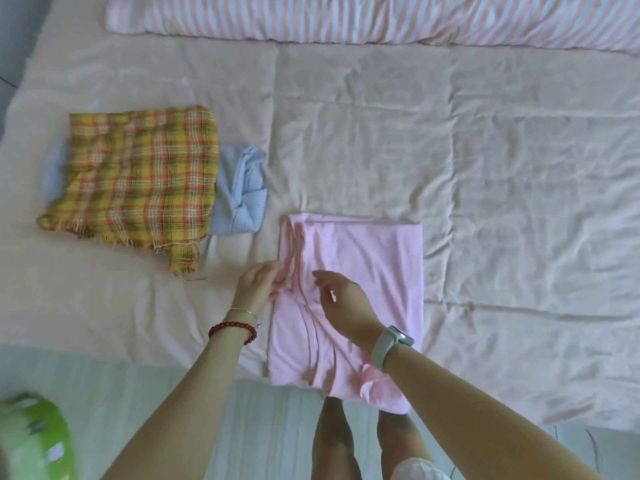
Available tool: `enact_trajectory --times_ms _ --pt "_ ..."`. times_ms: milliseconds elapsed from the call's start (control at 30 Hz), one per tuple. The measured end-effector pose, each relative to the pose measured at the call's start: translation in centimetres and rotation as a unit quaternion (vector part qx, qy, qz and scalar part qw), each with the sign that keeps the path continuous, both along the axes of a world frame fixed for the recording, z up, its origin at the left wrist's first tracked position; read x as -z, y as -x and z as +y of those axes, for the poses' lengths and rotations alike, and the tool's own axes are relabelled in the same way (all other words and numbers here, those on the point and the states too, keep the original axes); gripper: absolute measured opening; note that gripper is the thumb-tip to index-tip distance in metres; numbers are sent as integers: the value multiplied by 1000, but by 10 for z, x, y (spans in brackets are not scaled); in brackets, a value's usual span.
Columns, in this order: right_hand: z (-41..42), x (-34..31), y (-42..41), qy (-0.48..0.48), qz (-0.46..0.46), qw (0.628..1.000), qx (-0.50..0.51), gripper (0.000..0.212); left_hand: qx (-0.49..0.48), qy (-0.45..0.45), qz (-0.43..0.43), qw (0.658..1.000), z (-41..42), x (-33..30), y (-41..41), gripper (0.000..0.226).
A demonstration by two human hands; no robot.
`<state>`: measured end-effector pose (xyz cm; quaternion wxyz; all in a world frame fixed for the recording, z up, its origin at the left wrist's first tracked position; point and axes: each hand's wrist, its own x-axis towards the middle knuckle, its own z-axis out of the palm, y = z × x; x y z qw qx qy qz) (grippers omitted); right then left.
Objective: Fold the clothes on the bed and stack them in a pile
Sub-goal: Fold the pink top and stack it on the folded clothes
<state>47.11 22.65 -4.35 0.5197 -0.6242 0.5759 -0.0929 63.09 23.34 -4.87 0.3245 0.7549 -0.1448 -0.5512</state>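
Three garments: we see them spread across the bed (381,116), and we take them from the left.
Green object (38,434): blurred at the bottom left corner, off the bed; we cannot tell what it is.
Plaid cloth (138,181): yellow, orange and green checks, folded, frayed along its near edge, lying on top of the blue garment.
Blue garment (239,199): pale blue, sticking out from under the plaid cloth on its right side, with a sliver showing on the left too — together they make the pile.
Left hand (258,284): at the left edge of the pink garment, fingers curled onto a fold of the fabric, pinching it; a red bead bracelet (232,330) and a thin bangle sit on the wrist.
Pink garment (363,282): folded into a long rectangle near the front edge of the bed, just right of the pile but apart from it, its near end hanging over the edge.
Right hand (341,299): over the middle of the pink garment, fingers loose and spread — we see it holding nothing; a grey watch (389,346) is on the wrist.
Striped pillow (381,19): pink and white, along the far side of the bed.
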Motion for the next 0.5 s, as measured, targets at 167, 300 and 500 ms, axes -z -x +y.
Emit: enact_trajectory --times_ms 167,300,500 --pt "-10 15 42 35 150 988 32 30 80 54 -97 991 -20 13 20 8" --pt "8 21 61 -84 254 962 -62 25 191 43 -205 959 -39 26 35 13" --pt "65 11 34 -243 92 951 -169 35 194 69 -262 943 -53 35 33 17"
